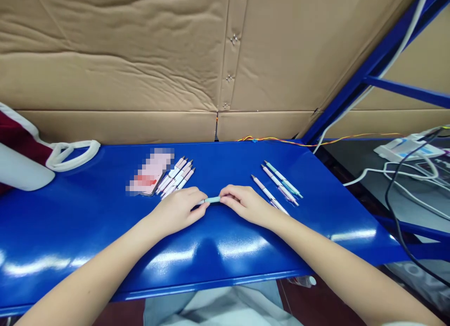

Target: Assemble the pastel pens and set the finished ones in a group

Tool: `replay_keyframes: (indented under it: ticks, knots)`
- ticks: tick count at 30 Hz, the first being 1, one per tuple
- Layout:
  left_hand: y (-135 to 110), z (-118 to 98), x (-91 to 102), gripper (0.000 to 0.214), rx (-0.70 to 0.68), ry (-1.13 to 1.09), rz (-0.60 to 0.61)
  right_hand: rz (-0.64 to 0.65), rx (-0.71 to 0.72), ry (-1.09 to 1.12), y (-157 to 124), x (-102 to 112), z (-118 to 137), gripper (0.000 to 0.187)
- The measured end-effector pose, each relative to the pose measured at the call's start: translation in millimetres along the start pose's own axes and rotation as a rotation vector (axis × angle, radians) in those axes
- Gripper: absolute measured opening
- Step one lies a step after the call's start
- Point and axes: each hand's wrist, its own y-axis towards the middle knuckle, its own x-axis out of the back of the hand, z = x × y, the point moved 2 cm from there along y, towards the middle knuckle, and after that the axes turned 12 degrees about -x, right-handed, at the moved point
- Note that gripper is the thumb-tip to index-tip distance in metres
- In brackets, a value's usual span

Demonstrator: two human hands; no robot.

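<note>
A pen [212, 200] with a light green barrel section is held level between my two hands, just above the blue table. My left hand [184, 205] pinches its whitish end. The fingers of my right hand [246, 202] close round the green end, hiding its tip. Left of centre, several pink and white pens [177, 175] lie side by side, partly behind my left hand. On the right lie a pink and white pen [269, 193], another pink one [280, 184] and a green one [284, 178], spaced slightly apart.
The glossy blue table [87, 223] backs onto a brown padded panel [140, 49]. A phone-like pink item [154, 169], partly blurred out, lies beside the left pens. At far left are a white cylinder [23, 169] and a white strap [75, 159]. Cables [393, 171] hang at right.
</note>
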Motion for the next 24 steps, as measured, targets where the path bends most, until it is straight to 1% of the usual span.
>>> replay_keyframes:
  ticks: [3, 6, 9, 11, 13, 16, 19, 24]
  knots:
    - [-0.1, 0.6, -0.5, 0.025, 0.004, -0.004, 0.012, 0.001, -0.064, 0.147, -0.7, -0.6, 0.3, 0.013]
    - [-0.2, 0.4, -0.4, 0.024, 0.004, -0.015, 0.022, -0.002, -0.069, 0.221, -1.8, 0.9, 0.8, 0.009]
    - [-0.3, 0.5, 0.8, 0.025, -0.001, -0.022, 0.022, -0.035, -0.015, 0.234, -2.5, 3.2, 0.6, 0.006]
    - [-0.4, 1.0, 1.7, 0.025, -0.001, -0.034, 0.027, -0.071, 0.046, 0.216, -2.6, 4.3, 0.8, 0.007]
    - [-0.4, 1.6, 2.5, 0.025, 0.004, -0.055, 0.029, -0.098, 0.071, 0.209, -2.7, 4.5, 1.1, 0.008]
    - [-0.8, 2.4, 2.7, 0.025, 0.008, -0.082, 0.029, -0.087, -0.002, 0.261, -2.4, 3.2, 1.5, 0.006]
    - [-1.2, 2.9, 2.6, 0.024, 0.017, -0.076, 0.026, -0.057, -0.093, 0.345, -2.2, 1.1, 2.1, 0.008]
    - [-0.9, 1.7, 3.4, 0.023, 0.01, -0.056, 0.014, -0.015, -0.177, 0.428, -1.8, -2.3, 0.2, 0.012]
